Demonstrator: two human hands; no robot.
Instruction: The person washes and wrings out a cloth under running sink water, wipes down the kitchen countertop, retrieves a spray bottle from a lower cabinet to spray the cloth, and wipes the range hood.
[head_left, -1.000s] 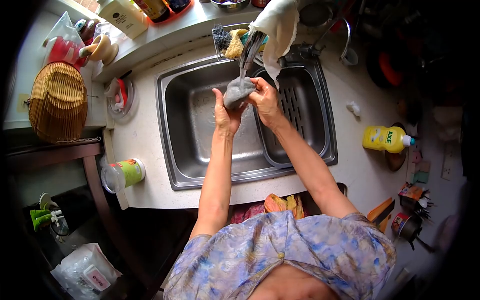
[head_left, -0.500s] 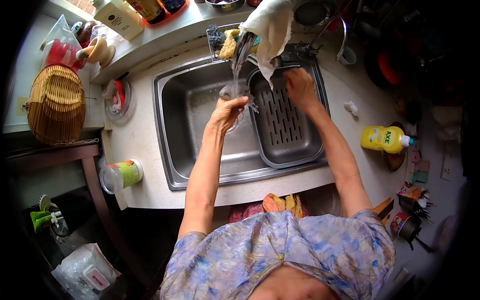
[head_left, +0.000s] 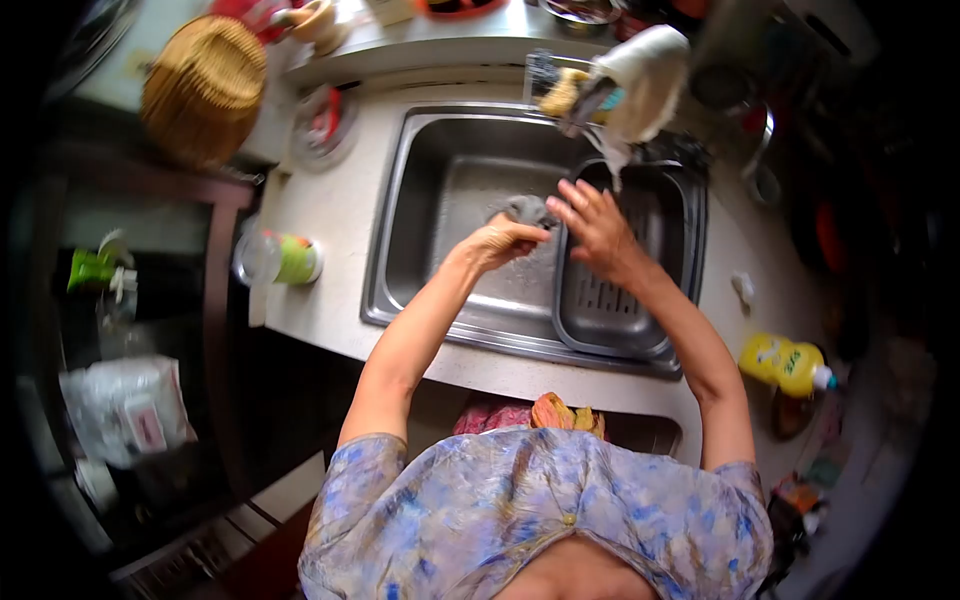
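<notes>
My left hand (head_left: 503, 241) is over the sink basin (head_left: 470, 175), closed round a small greyish, wet-looking thing (head_left: 527, 210). Blur and my fingers keep me from telling its kind. Close by on the right, my right hand (head_left: 600, 232) has its fingers spread and nothing in it. Beneath that hand lies a slotted metal drain tray (head_left: 605, 300), set in the right side of the sink. Above both hands is the faucet spout (head_left: 590, 105), with a pale cloth (head_left: 645, 85) draped over the faucet.
A rack with a yellow sponge (head_left: 563, 92) stands behind the sink. On the counter are a yellow dish soap bottle (head_left: 785, 364) at right, a white crumpled scrap (head_left: 742, 288), and a clear jar with a green label (head_left: 280, 258) at left. A woven basket (head_left: 205, 88) is at upper left.
My right hand has come away from the faucet lever towards my left hand, its fingers opening. The water stream seen before no longer shows. The view has shifted, moving the sink rightward.
</notes>
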